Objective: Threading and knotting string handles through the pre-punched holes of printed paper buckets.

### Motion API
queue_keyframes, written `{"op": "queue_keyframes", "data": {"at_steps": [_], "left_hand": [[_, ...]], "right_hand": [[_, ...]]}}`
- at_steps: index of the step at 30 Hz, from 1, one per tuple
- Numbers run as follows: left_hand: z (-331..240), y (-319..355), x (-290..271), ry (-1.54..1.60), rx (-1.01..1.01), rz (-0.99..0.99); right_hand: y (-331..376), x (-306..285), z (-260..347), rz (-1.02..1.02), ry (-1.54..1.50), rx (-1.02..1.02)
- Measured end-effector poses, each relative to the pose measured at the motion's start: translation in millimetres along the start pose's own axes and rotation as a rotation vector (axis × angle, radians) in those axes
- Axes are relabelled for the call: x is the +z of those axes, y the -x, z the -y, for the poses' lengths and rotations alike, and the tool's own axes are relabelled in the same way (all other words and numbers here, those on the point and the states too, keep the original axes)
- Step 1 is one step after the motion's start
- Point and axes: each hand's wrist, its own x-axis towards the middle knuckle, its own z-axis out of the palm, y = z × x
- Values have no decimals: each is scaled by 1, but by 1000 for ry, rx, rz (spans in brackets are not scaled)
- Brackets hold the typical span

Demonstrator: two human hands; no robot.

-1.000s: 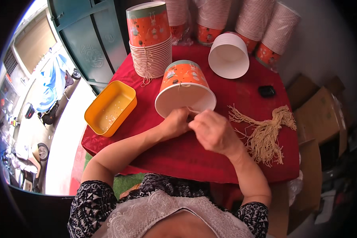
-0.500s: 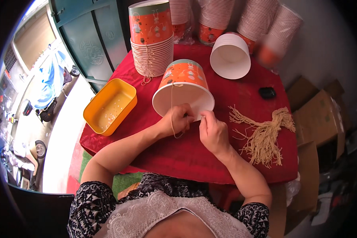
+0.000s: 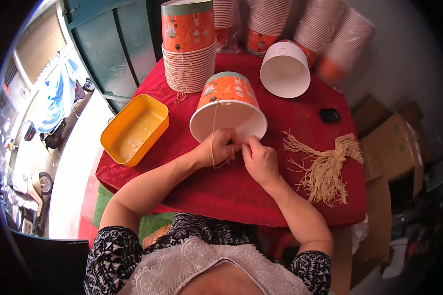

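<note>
An orange paper bucket [image 3: 230, 92] with a green base band lies on its side, its white mouth facing me. From its upper rim hangs a thin beige string [image 3: 213, 129], looping down around my left hand [image 3: 220, 147]. My left hand's fingers are curled closed on the string just in front of the bucket's lower rim. My right hand [image 3: 259, 158] pinches thumb and forefinger together, its fingertips meeting those of the left. What lies between the right fingertips is too small to make out.
A yellow tray [image 3: 158, 132] with small white and coloured bits stands left. A stack of buckets [image 3: 189, 66] rises behind it. Farther back are more stacks [image 3: 268, 22] and a tipped white bucket [image 3: 286, 78]. Right lie a bundle of strings [image 3: 327, 169] and a black object [image 3: 329, 115].
My right hand has moved slightly left, bringing its fingertips against the left hand's. The loop of string below my left hand has drawn up a little. The bucket stays in place.
</note>
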Motion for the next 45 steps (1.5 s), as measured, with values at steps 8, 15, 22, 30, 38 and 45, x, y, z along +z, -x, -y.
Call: {"op": "queue_keyframes", "data": {"at_steps": [8, 15, 22, 30, 38, 45], "left_hand": [[-16, 0, -1, 70, -124, -23], [-14, -1, -5, 147, -189, -42], [-13, -1, -3, 138, -147, -40], [6, -2, 9, -335, 353, -202], [1, -3, 11, -766, 394, -147], [5, 3, 11, -893, 337, -170]], "right_hand": [[2, 5, -5, -27, -65, 52], [1, -3, -1, 112, -163, -25], [-3, -7, 7, -52, -17, -15], [-3, 7, -10, -69, -88, 36], [-5, 7, -9, -101, -70, 65], [-3, 6, -12, -49, -36, 71]]}}
